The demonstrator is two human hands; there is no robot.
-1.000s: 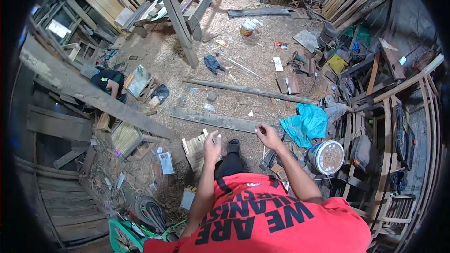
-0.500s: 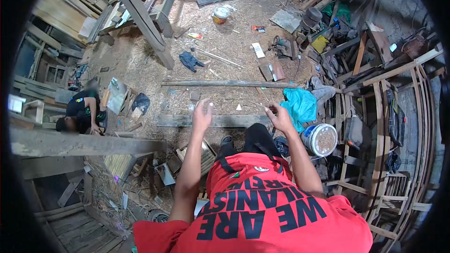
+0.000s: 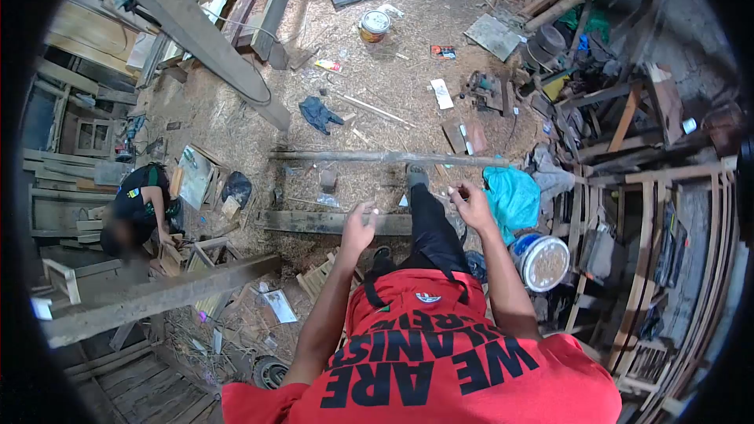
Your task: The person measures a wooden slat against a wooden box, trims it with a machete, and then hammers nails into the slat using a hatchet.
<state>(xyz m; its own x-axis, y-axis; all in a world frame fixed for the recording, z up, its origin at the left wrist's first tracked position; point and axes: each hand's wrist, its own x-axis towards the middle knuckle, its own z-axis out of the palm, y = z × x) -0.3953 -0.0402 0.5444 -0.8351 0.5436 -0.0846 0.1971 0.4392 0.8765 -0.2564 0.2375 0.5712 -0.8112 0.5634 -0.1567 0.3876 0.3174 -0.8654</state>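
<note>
Now, both hands are up at mid-frame: left hand [image 3: 358, 226] loosely spread and empty, right hand [image 3: 473, 206] pinching a small thin piece [image 3: 458, 188], possibly a nail, too tiny to tell. The plank [image 3: 314, 222] below lies untouched, so the work looks barely begun.

Small thin bit [image 3: 460, 188] pinched in R hand [image 3: 473, 206], too tiny to ID; grey plank [image 3: 314, 222] flat below L hand [image 3: 359, 228].

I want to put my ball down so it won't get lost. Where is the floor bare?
Mostly bare sawdust lies between the can, the rag and the pole, and left of the rag beside the beam. It is crowded on the right side round the bag and bucket, and round the person.
</note>
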